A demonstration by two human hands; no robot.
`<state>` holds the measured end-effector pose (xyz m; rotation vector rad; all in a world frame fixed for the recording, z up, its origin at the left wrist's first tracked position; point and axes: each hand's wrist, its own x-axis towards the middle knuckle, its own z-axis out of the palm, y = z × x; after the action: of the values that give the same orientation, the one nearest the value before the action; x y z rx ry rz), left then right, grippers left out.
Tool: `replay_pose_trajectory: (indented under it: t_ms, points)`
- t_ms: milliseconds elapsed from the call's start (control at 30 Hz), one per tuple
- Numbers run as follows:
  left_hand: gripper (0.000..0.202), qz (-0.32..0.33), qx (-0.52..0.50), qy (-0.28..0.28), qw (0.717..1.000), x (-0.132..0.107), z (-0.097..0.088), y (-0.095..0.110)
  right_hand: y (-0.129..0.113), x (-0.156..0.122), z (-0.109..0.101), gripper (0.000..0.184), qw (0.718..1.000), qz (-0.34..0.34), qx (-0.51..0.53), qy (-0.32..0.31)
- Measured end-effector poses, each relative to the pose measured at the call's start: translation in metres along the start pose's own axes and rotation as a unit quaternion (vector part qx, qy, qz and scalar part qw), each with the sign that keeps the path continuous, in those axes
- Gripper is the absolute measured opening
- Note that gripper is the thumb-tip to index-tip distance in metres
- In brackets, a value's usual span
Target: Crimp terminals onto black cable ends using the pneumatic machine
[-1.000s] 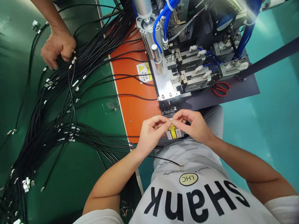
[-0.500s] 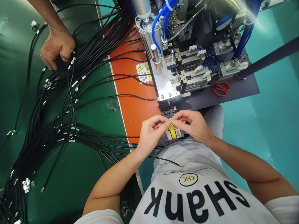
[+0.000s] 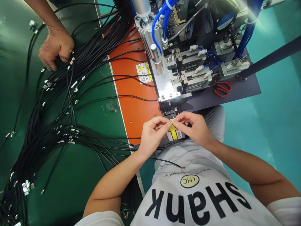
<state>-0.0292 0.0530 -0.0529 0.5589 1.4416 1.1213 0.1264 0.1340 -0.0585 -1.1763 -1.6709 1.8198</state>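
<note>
My left hand and my right hand meet fingertip to fingertip in front of the machine. Both are closed in a pinch on a small pale piece that looks like the wire end of a cable; the fingers hide most of it. Black cables run from the left and pass behind my left hand and wrist. Just beneath the fingertips is a plate with a yellow arrow. One loose cable with bared wires lies against my shirt, below the left hand.
A machine with metal cylinders and blue hoses stands ahead, on an orange base with cables across it. Red-handled scissors lie to the right. Many black cables with metal connectors cover the green table. Another person's hand rests there.
The view has shifted very slightly. Both my hands keep the same pinch at the same place, and the other person's hand stays by the cables.
</note>
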Motion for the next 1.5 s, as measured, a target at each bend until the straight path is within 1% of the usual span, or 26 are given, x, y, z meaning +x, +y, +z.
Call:
replay_pose_trajectory:
  t_ms: [200,400,467,533,600,633,667,700,767,800,833,867,900,1000,1067,1133,1167,1200,1267,1300,1333,1367,1400,1433,1467,1500]
  points:
    - [0.021,0.020,0.020,0.000,1.000,0.000,0.000,0.000,-0.004,0.003,-0.009,0.010,0.999,-0.009,-0.034,-0.031]
    - [0.021,0.042,0.042,-0.004,0.998,0.001,0.000,-0.001,-0.009,0.004,-0.011,0.006,0.990,-0.091,-0.103,-0.019]
    - [0.020,0.050,0.053,-0.006,0.997,0.000,0.001,-0.001,-0.008,0.002,-0.009,0.006,0.981,-0.124,-0.148,-0.005]
    - [0.019,0.069,0.077,-0.009,0.995,-0.002,0.003,-0.002,-0.006,-0.001,-0.006,0.008,0.961,-0.172,-0.216,0.024]
    - [0.016,0.124,0.132,0.000,0.983,-0.004,0.003,-0.004,-0.003,-0.005,-0.004,0.007,0.937,-0.218,-0.269,0.052]
    - [0.013,0.177,0.177,0.011,0.968,-0.004,0.003,-0.007,-0.002,-0.007,-0.003,0.007,0.935,-0.226,-0.268,0.060]
    - [0.010,0.249,0.233,0.026,0.940,-0.005,0.002,-0.009,-0.002,-0.009,-0.003,0.006,0.944,-0.217,-0.243,0.060]
    - [0.008,0.333,0.295,0.040,0.895,-0.004,0.000,-0.012,-0.001,-0.010,-0.002,0.007,0.962,-0.188,-0.194,0.045]
    - [0.020,0.490,0.402,0.051,0.772,-0.003,-0.006,-0.018,-0.001,-0.013,-0.003,0.011,0.995,-0.085,-0.055,-0.024]
    - [0.026,0.546,0.433,0.040,0.716,-0.002,-0.010,-0.020,-0.001,-0.014,-0.004,0.014,0.997,-0.031,0.017,-0.066]
    - [0.030,0.582,0.450,0.022,0.677,-0.001,-0.013,-0.020,-0.001,-0.015,-0.005,0.015,0.992,0.016,0.076,-0.104]
    - [0.032,0.599,0.456,-0.003,0.658,0.000,-0.017,-0.020,-0.001,-0.016,-0.007,0.016,0.983,0.052,0.120,-0.132]
    - [0.032,0.603,0.454,-0.030,0.656,0.000,-0.019,-0.018,-0.001,-0.018,-0.009,0.015,0.975,0.078,0.149,-0.148]
    - [0.030,0.580,0.433,-0.104,0.682,-0.001,-0.024,-0.009,-0.003,-0.021,-0.014,0.015,0.960,0.127,0.181,-0.172]
    - [0.027,0.568,0.410,-0.151,0.697,-0.003,-0.025,-0.002,-0.005,-0.026,-0.015,0.016,0.955,0.139,0.171,-0.200]
    - [0.024,0.547,0.357,-0.202,0.730,-0.004,-0.025,0.003,-0.008,-0.032,-0.013,0.015,0.970,0.088,0.118,-0.192]
    - [0.021,0.515,0.313,-0.226,0.765,-0.004,-0.025,0.005,-0.010,-0.035,-0.012,0.012,0.983,0.030,0.075,-0.166]
    - [0.017,0.460,0.259,-0.246,0.813,-0.004,-0.024,0.005,-0.012,-0.038,-0.009,0.009,0.991,-0.040,0.025,-0.129]
    - [0.006,0.292,0.133,-0.261,0.910,-0.004,-0.021,0.005,-0.016,-0.041,-0.005,0.006,0.980,-0.174,-0.081,-0.042]
    - [0.006,0.199,0.079,-0.256,0.943,-0.004,-0.019,0.004,-0.016,-0.040,-0.004,0.008,0.969,-0.215,-0.125,-0.007]
    - [0.010,0.121,0.043,-0.241,0.962,-0.003,-0.017,0.004,-0.016,-0.037,-0.003,0.009,0.960,-0.231,-0.160,0.017]
    - [0.015,0.073,0.028,-0.217,0.973,-0.003,-0.016,0.005,-0.016,-0.032,-0.004,0.009,0.956,-0.228,-0.183,0.034]
    - [0.019,0.056,0.039,-0.186,0.980,-0.003,-0.015,0.005,-0.014,-0.026,-0.006,0.009,0.957,-0.212,-0.192,0.041]
    - [0.021,0.073,0.074,-0.147,0.984,-0.002,-0.015,0.006,-0.012,-0.019,-0.008,0.008,0.963,-0.187,-0.188,0.043]
    - [0.020,0.117,0.131,-0.102,0.979,0.000,-0.016,0.007,-0.009,-0.010,-0.012,0.007,0.971,-0.158,-0.174,0.039]
    - [0.015,0.178,0.197,-0.056,0.962,0.002,-0.018,0.007,-0.006,-0.002,-0.015,0.007,0.980,-0.127,-0.152,0.031]
